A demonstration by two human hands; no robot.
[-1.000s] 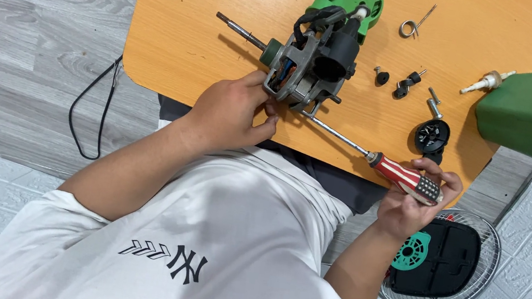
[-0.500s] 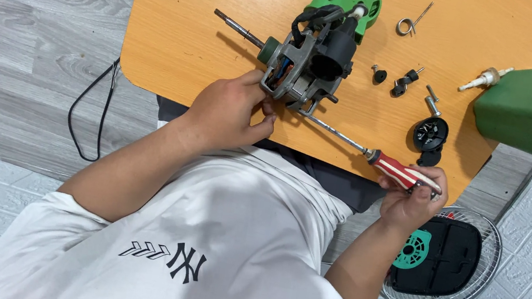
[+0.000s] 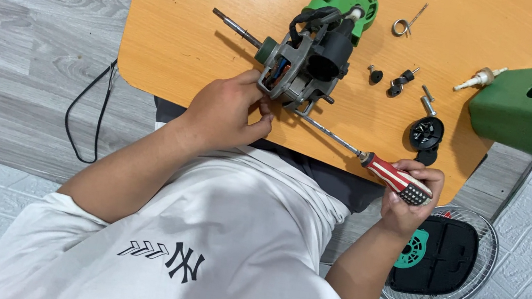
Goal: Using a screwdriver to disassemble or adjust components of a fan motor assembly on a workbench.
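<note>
Fan motor (image 3: 307,64) near the front edge of the orange table (image 3: 178,31), lying on its side with a bare steel shaft (image 3: 235,27) toward the left edge and a green plastic mount (image 3: 351,4) toward the back. Likely heavy for its bulk: metal frame, copper windings, rigid throughout. Best gripped on the grey frame, not on the black wires, the windings or the thin shaft. Left hand (image 3: 226,112) closed on the frame's near corner, fingers pinched together there. Right hand (image 3: 413,196) off the front edge, fingers wrapped tight round the red striped handle of a screwdriver (image 3: 357,149), tip at the motor's underside. Loose screws (image 3: 399,78), a black knob (image 3: 426,133) and a wire spring (image 3: 404,24) toward the right edge: small, easily rolled away.
</note>
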